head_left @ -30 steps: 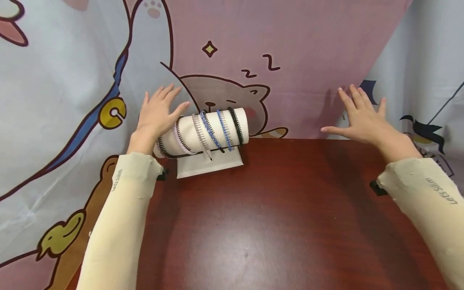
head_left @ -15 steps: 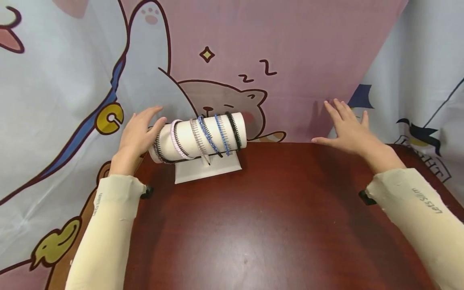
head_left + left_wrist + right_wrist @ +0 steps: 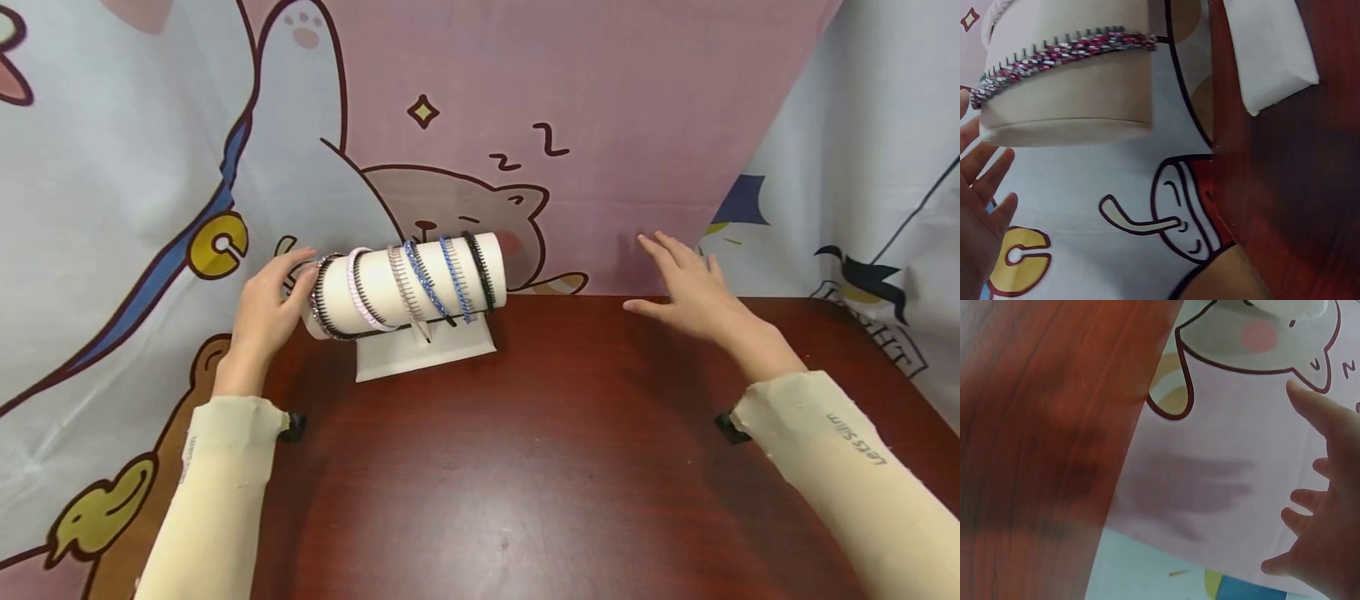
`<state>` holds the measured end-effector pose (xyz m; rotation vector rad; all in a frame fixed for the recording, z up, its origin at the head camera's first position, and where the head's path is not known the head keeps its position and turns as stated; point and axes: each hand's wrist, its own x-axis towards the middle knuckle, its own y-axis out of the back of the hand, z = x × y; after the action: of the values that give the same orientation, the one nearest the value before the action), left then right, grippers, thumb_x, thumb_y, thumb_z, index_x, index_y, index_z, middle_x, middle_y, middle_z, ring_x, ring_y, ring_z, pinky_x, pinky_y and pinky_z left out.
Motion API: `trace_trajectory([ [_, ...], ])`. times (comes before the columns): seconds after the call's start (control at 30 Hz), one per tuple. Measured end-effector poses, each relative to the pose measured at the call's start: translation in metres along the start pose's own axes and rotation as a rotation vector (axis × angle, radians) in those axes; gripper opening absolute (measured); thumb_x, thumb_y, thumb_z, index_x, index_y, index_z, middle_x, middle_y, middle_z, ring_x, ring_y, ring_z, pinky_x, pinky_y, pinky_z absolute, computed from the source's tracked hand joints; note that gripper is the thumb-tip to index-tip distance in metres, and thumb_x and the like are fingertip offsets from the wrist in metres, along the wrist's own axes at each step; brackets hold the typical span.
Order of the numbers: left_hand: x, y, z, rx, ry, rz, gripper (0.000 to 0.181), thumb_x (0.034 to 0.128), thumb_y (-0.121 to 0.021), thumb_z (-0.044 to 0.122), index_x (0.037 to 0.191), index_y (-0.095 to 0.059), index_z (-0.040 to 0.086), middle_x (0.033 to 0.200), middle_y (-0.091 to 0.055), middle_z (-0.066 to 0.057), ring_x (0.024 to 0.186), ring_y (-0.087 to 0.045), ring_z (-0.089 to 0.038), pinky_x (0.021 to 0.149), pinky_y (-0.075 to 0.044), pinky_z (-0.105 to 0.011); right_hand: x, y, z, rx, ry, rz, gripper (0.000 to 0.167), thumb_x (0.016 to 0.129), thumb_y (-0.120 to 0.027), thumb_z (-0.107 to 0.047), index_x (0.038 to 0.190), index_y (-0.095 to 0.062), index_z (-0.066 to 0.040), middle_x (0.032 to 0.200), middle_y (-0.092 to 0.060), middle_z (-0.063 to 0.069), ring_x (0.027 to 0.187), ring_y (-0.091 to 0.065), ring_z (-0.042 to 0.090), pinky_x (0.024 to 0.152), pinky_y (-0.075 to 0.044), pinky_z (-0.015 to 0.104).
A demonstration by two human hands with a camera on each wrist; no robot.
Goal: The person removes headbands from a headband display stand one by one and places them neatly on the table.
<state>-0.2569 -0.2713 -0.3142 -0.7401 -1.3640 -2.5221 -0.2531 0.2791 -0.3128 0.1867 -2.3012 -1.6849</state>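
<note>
Cream sleeves point(image 3: 206, 500), small grey lettering point(image 3: 857, 438)

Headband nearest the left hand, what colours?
The headband is speckled red and silvery, clearest in the left wrist view.

White roll point(image 3: 378, 281) on stand point(image 3: 438, 346), 6 toothed headbands point(image 3: 424, 279) over it.

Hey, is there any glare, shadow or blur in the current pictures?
Head view: pale glare on the glossy tabletop; right wrist view: a soft, hand-like shadow on the pink backdrop; left wrist view: the beaded headband looks slightly soft, and dark shading dims part of the tabletop.
</note>
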Motion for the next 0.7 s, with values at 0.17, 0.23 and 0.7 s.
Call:
trace_trajectory([
  [0.17,-0.007,-0.007,-0.009,-0.084,-0.019,0.083,0.041,0.1024,-0.052,0.032,0.137,-0.060,0.012,0.140,-0.060,-0.016,0.133,-0.052,-0.037,0.112,-0.036,-0.055,-0.001,-0.009,-0.008,0.032,0.016,-0.014,0.096,0.089,-0.071,-0.043,0.161,-0.015,-0.012,0.165,-0.017,0.023,0.151,-0.016,0.045,0.110,-0.006,0.079],
  [0.23,-0.008,-0.010,-0.012,-0.113,-0.035,0.109,0.038,0.1023,-0.052,0.029,0.135,-0.062,0.010,0.138,-0.062,-0.016,0.132,-0.054,-0.037,0.111,-0.037,-0.053,-0.002,-0.014,-0.011,0.046,0.024,-0.006,0.094,0.089,-0.072,-0.041,0.160,-0.018,-0.011,0.164,-0.019,0.023,0.150,-0.018,0.046,0.110,-0.008,0.078],
  [0.7,-0.019,-0.031,-0.011,-0.379,0.027,0.256,0.035,0.0979,-0.057,0.009,0.131,-0.064,0.003,0.139,-0.062,-0.011,0.128,-0.056,-0.003,0.101,-0.041,-0.009,-0.004,-0.045,-0.033,0.174,0.094,0.062,0.074,0.092,-0.071,-0.030,0.153,-0.035,-0.007,0.159,-0.031,0.022,0.147,-0.028,0.044,0.117,-0.021,0.064],
])
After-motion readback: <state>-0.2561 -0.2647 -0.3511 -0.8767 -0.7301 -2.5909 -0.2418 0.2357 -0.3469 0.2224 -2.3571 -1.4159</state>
